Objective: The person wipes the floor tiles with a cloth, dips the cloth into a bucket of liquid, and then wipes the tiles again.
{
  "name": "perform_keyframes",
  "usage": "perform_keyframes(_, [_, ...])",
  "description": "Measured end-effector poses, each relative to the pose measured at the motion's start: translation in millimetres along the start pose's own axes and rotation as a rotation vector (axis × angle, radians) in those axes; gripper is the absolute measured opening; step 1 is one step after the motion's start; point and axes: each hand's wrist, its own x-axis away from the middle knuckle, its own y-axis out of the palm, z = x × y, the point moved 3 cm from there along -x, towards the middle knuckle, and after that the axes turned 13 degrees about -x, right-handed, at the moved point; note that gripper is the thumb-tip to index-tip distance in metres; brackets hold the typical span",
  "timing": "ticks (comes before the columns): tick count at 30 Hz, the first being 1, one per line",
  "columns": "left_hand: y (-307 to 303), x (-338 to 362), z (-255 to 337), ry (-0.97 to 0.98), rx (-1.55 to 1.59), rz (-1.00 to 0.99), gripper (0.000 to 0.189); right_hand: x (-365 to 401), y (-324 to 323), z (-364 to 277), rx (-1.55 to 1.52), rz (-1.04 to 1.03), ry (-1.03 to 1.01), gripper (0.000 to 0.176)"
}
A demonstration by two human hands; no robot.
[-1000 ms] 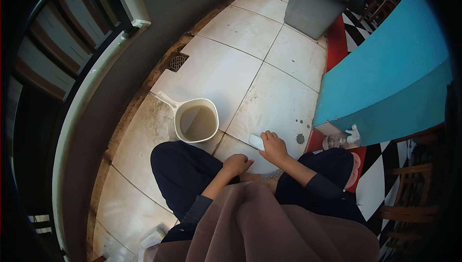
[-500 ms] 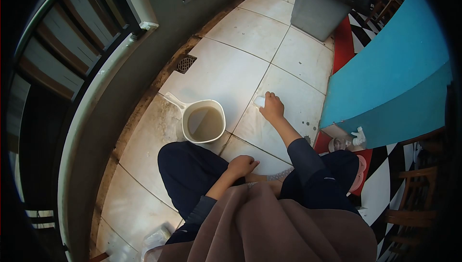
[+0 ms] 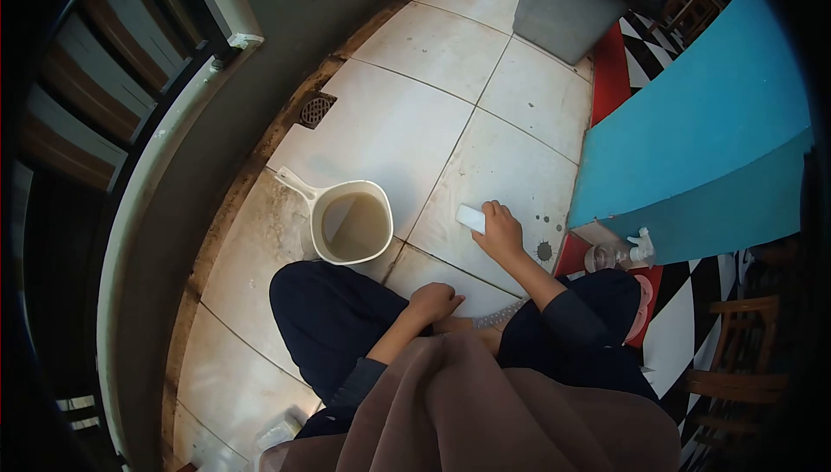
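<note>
My right hand point(image 3: 499, 231) is closed round a small white block-shaped sponge point(image 3: 471, 217), pressed to the white floor tile point(image 3: 485, 156). My left hand point(image 3: 435, 303) rests against my bent leg, its fingers curled in loosely with nothing visible in them. Left of the sponge, a white dipper point(image 3: 388, 223) with a handle stands on the tiles, holding cloudy water point(image 3: 357, 225). Dark wet spots point(image 3: 544, 251) dot the tile just right of my right hand.
A spray bottle point(image 3: 640, 248) stands by the blue wall point(image 3: 684, 143) at right. Farther off is a grey bin point(image 3: 563, 13) with a black bag. A drain grate point(image 3: 317, 110) lies beside the low wall at left. A clear plastic container point(image 3: 279, 433) sits at lower left.
My right hand has drawn the sponge back towards me across the tile, and more of the sponge shows. Larger dark spots now show beside it. My left hand stays on my leg.
</note>
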Motion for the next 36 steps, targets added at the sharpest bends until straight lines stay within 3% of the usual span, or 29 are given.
perform_keyframes(4, [1,2,-5,0.014,0.018,0.038,0.041,-76,8,9,0.027,0.071,0.205,0.038])
perform_keyframes(7, [3,2,-8,0.056,0.025,0.072,0.045,-97,13,10,0.068,0.064,0.226,0.038])
perform_keyframes(11, [0,4,-7,0.032,0.024,0.074,0.041,-62,7,13,0.031,-0.023,0.164,0.04])
perform_keyframes(16, [-4,8,-1,-0.012,-0.004,0.04,0.041,46,-12,-24,0.02,-0.219,-0.076,0.043])
perform_keyframes(19, [-5,5,1,-0.069,-0.026,0.048,0.04,58,-17,-29,-0.004,-0.222,-0.105,0.043])
perform_keyframes(22, [-8,6,1,-0.08,-0.01,0.054,0.04,27,-7,-24,0.006,-0.133,-0.107,0.043])
perform_keyframes(30, [-4,3,-5,-0.103,0.015,0.034,0.041,-110,22,-5,0.128,0.004,0.237,0.041])
perform_keyframes(36, [-6,8,-6,-0.1,0.03,0.052,0.042,-92,17,-8,0.099,-0.086,0.216,0.041])
